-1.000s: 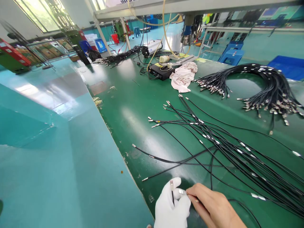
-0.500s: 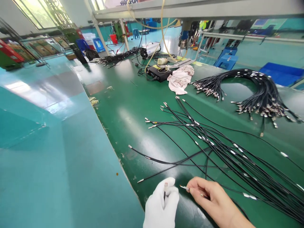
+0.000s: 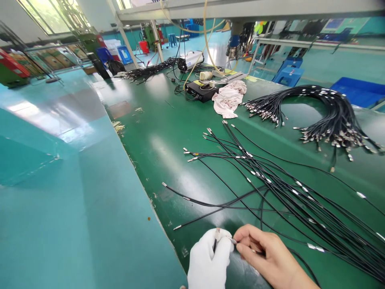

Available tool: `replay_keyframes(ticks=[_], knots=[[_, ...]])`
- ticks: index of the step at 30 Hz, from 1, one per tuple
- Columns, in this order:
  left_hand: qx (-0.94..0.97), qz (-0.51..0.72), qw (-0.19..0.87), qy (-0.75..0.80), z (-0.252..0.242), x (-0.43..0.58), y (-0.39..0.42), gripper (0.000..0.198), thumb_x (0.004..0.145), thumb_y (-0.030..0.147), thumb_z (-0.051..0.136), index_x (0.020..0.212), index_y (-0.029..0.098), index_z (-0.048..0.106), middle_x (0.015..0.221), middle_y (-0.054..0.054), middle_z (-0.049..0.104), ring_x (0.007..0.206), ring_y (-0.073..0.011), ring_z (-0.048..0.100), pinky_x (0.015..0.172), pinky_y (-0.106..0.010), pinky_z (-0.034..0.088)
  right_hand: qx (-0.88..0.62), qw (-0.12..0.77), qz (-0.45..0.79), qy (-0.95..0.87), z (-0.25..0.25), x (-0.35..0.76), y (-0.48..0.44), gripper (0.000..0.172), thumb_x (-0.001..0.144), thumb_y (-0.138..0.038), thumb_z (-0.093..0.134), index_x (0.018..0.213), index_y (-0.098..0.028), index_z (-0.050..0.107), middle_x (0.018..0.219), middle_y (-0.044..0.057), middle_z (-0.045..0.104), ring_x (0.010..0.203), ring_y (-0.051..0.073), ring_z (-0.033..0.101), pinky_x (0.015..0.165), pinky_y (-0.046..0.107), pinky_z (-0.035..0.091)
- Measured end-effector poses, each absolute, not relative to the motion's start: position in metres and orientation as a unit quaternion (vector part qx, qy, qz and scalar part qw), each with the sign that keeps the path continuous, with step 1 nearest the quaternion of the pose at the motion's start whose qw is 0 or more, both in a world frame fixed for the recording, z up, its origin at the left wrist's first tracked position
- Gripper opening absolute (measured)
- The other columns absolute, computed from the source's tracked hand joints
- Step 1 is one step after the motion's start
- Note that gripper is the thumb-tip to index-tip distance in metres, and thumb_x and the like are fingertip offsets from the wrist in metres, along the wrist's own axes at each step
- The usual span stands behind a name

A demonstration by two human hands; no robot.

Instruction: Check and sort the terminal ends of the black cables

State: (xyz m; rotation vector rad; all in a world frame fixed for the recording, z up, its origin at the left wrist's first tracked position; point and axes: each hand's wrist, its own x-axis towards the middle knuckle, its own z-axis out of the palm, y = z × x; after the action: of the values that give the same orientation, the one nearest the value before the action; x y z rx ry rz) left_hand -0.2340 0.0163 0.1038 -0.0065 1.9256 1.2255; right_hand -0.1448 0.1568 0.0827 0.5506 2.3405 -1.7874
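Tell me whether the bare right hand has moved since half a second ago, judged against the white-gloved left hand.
Yes. The bare right hand has closed in leftward, its fingertips now meeting the white-gloved left hand.

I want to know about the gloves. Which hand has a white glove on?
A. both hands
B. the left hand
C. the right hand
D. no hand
B. The left hand wears a white glove and pinches a black cable with a metal tip, while the right hand beside it is bare.
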Motion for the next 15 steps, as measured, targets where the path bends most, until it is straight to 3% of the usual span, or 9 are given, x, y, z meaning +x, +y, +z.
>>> replay_keyframes(ticks=[6, 10, 15], knots=[[0.008, 0.475, 0.434, 0.766, 0.114, -0.233, 0.017, 0.022, 0.084, 0.036, 0.05, 0.084, 0.019, 0.065, 0.061, 0.002, 0.051, 0.049, -0.009, 0.035, 0.048, -0.022, 0.027, 0.098, -0.046, -0.483, 0.869, 0.088, -0.144, 0.153, 0.02, 0.098, -0.018, 0.042, 0.083, -0.022, 0.054, 0.069, -0.005, 0.053, 0.057, 0.012, 0.044, 0.053, 0.022, 0.033], [-0.014, 0.511, 0.434, 0.742, 0.113, -0.23, 0.017, 0.025, 0.083, 0.038, 0.053, 0.089, 0.016, 0.065, 0.059, 0.002, 0.052, 0.047, -0.0082, 0.037, 0.048, -0.021, 0.029, -0.004, -0.155, -0.349, 0.924, 0.089, -0.144, 0.15, 0.021, 0.099, -0.009, 0.036, 0.092, -0.022, 0.05, 0.069, -0.003, 0.048, 0.053, 0.013, 0.045, 0.048, 0.024, 0.034], [-0.04, 0.586, 0.431, 0.685, 0.099, -0.227, 0.013, 0.037, 0.08, 0.046, 0.058, 0.094, 0.012, 0.061, 0.067, -0.003, 0.062, 0.045, -0.0062, 0.04, 0.047, -0.02, 0.03, -0.001, -0.137, -0.321, 0.937, 0.079, -0.137, 0.144, 0.021, 0.098, -0.005, 0.036, 0.094, -0.024, 0.044, 0.07, -0.005, 0.048, 0.05, 0.013, 0.043, 0.048, 0.025, 0.037]])
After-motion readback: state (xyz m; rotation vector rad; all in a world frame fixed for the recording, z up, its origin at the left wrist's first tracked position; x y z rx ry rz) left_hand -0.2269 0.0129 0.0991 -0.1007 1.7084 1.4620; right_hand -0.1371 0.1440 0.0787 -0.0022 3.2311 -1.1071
